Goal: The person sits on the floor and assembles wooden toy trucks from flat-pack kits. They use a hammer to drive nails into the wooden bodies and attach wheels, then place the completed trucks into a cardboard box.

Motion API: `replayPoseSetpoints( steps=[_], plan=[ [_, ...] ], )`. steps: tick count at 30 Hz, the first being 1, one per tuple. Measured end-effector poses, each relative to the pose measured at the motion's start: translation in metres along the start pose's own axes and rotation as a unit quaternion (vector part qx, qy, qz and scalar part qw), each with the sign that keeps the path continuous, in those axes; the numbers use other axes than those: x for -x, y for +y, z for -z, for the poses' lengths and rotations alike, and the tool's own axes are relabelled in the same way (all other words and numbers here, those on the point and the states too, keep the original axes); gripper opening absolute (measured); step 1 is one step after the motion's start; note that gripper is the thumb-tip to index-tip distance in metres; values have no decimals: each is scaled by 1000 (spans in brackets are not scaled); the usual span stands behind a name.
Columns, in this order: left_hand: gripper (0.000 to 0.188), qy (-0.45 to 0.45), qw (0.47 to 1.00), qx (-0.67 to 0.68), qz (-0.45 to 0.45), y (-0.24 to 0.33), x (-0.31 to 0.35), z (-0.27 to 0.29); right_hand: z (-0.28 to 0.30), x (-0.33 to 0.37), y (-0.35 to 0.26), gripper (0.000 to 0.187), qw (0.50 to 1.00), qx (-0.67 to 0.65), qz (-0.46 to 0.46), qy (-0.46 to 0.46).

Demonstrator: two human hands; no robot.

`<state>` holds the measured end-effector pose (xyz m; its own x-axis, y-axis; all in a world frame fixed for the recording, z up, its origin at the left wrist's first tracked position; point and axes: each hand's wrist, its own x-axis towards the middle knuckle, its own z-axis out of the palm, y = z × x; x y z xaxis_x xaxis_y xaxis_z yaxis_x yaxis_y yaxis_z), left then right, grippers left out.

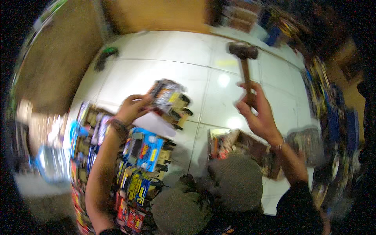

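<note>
My left hand (131,109) grips a carded toy pack (169,100) at frame centre; my right hand (258,113) clenches a wooden-handled dark mallet (243,58), raised upper right. No strike landed yet, I judge; stacked packs (143,156) wait lower left.

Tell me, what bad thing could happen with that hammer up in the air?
The right hand holds the hammer raised, gripped low on its handle, so it might slip or swing off aim. The left hand pinches a small packaged item close by, so those fingers could get hit. Bright packets crowd the white tiled floor below and might get crushed.
</note>
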<state>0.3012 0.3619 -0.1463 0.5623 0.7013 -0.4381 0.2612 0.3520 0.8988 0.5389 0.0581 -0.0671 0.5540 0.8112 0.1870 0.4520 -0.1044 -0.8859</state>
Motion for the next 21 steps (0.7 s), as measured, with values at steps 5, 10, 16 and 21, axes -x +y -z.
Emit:
replayPoseSetpoints(
  steps=[5, 10, 16, 21],
  plan=[
    [31, 146, 808, -440, -362, 36, 42, -68, 33, 7, 33, 48, 997, 24, -59, -51],
    [16, -302, 786, -434, -319, 19, 60, -201, 60, 55, 87, 45, 983, 179, -35, 16],
    [22, -535, 541, -572, -309, -128, 44, -326, 99, 132, 145, 35, 939, 317, -125, -39],
    [22, -477, 616, -598, -189, -237, 26, -372, 101, 168, 162, 33, 957, 237, -164, 40]
  ],
)
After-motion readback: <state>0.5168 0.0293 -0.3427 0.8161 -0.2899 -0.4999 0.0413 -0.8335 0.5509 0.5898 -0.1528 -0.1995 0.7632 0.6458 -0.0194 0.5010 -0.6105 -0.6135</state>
